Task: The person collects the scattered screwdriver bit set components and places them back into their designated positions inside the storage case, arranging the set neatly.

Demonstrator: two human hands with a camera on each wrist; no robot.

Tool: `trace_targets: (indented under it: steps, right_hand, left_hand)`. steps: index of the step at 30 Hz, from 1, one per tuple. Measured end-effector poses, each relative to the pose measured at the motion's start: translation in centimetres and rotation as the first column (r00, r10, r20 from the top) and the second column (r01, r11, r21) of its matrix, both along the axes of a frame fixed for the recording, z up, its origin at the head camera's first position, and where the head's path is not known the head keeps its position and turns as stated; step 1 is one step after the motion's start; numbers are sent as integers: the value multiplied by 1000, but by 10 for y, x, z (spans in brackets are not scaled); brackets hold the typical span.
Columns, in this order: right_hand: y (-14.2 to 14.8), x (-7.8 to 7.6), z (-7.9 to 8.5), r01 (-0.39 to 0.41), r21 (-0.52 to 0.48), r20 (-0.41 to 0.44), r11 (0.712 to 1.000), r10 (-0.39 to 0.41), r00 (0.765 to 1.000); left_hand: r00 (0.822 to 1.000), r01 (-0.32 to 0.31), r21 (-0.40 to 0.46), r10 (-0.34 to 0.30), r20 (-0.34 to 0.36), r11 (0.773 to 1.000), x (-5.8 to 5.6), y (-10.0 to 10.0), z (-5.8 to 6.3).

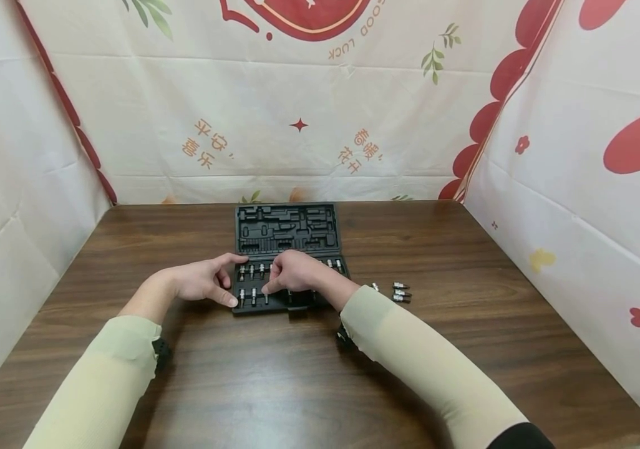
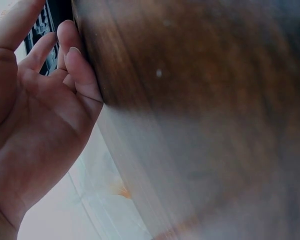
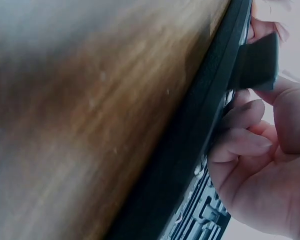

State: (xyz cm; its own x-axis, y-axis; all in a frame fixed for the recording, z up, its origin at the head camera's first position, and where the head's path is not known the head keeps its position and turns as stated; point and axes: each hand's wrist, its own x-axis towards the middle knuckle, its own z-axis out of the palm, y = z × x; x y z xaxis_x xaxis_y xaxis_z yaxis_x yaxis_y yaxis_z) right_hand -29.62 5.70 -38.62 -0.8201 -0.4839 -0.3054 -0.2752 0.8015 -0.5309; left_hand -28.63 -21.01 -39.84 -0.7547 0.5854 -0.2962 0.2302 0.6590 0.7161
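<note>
Your right grip (image 1: 297, 272) is together: in the head view, the thumb and fingertip are clamped on one small silver socket bit (image 1: 266, 300), which stands in the lower row of the open black plastic case (image 1: 275, 307). Your left grip (image 1: 199, 280) is apart, with thumb and forefinger spread and touching the left edge of this case. Between the two grips stand two more bits of the lower row; part of the upper row is covered by your right hand.

The left wrist view shows what the head view hides: your palm, and several fingers bent loosely inward, holding nothing. The right wrist view shows from low the front wall of the case and the black latch tab (image 3: 257, 62), which sticks out close to your thumb. There the wall hides the clamped bit, so only the head view tells you about it.

To the right of your right grip, beyond the wrist, several loose silver-and-black bits (image 1: 401, 292) lie on the dark brown wooden table (image 1: 241, 374); only the head view has them. Your pale cream sleeve (image 1: 410, 349) passes just beside them. Behind both grips, the moulded lid (image 1: 289, 227) lies opened back, and farther hangs a white printed cloth (image 1: 297, 87).
</note>
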Motion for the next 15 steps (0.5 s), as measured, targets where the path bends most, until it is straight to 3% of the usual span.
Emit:
trace_targets:
  steps: [3,8,15]
  right_hand:
    - [0,-2,1,-4,32,3,999,4,1000]
    - [2,-2,0,-11,40,-18,999,11,1000]
    - [13,3,-4,-28,-66,-21,997,27,999]
  left_hand:
    - [1000,14,2,-14,-2,1000,0,-1,1]
    - [1000,-25,1,25,17,1000,-1,1,1]
    - [999,-34,-10,34,9,999,2,2,1]
